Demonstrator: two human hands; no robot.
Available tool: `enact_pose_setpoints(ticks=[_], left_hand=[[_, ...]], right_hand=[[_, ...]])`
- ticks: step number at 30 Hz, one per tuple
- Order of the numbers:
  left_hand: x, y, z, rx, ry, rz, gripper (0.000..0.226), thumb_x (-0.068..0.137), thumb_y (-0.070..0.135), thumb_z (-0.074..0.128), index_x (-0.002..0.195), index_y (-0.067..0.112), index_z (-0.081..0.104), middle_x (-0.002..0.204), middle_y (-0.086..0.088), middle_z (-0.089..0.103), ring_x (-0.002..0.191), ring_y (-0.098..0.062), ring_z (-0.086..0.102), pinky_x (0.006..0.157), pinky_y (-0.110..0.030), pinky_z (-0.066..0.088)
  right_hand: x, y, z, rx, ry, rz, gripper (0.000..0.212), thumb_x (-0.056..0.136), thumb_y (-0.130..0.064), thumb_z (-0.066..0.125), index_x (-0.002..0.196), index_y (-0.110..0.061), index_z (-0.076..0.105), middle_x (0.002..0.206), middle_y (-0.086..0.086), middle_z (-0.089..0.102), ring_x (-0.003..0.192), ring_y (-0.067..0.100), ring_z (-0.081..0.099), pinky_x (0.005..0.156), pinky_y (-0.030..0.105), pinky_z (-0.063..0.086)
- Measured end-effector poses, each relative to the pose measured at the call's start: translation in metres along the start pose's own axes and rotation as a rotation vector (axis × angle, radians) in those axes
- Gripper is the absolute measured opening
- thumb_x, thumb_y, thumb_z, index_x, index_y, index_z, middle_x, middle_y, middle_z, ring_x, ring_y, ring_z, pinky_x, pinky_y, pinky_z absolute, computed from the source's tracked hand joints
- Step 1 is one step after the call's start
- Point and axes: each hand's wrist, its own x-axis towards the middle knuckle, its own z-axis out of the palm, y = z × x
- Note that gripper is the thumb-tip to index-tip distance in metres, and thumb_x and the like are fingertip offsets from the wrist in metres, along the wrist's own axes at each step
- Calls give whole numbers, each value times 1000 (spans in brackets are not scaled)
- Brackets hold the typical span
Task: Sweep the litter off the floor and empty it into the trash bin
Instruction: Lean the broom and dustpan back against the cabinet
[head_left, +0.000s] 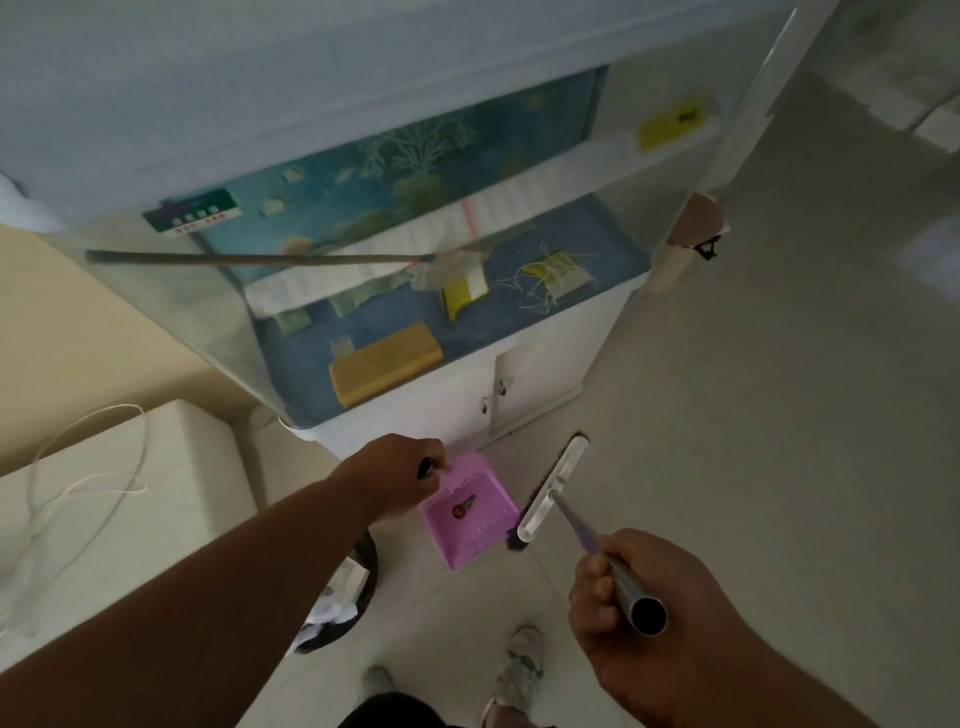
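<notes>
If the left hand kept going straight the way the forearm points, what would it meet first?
Probably the white cabinet under the fish tank. The left hand, shut on the pink dustpan's handle, points up-frame at its base; depth is unclear from one view.

The scene is dim and flat, with a greyish cast and no hard shadows. The pale floor (753, 415) beyond the fingers (597, 587) of the right hand reads brightest. Motion blur softens everything, and straight lines bow towards the frame edges from wide-angle distortion.
</notes>
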Motion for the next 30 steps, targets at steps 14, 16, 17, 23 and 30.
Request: enact_pose_setpoints(ticks=[14,16,17,23,30], left_hand=[[66,-52,15,-40,-70,-84,24,101,32,62,124,34,69,104,4,64,90,-17,59,73,-33,45],[75,-61,16,-70,-35,-90,24,99,33,62,122,35,67,105,0,68,95,-21,62,76,-35,46],[79,-67,16,-91,-16,-102,23,99,34,62,121,35,66,103,0,68,93,-22,62,74,-35,46],[90,-94,20,-329,112,-209,22,101,34,64,122,34,69,108,6,75,83,-16,71,62,-28,51],[91,-104,22,-451,207,-244,31,99,30,70,129,32,62,105,8,73,98,-24,75,77,-38,62]], right_hand=[[54,-15,23,90,43,52,8,93,-7,41,90,-12,47,60,7,46,34,15,42,28,22,33],[61,-14,27,110,38,60,7,93,-8,42,92,-11,49,60,7,46,34,15,43,27,22,33],[64,-13,30,115,35,69,7,93,-8,42,91,-10,49,59,7,46,33,15,43,27,22,33],[79,-9,49,163,49,48,12,92,-6,43,81,-9,48,59,7,47,37,15,43,28,22,35],[99,-3,65,236,75,21,9,93,-5,43,88,-10,49,58,8,50,38,15,47,30,22,39]])
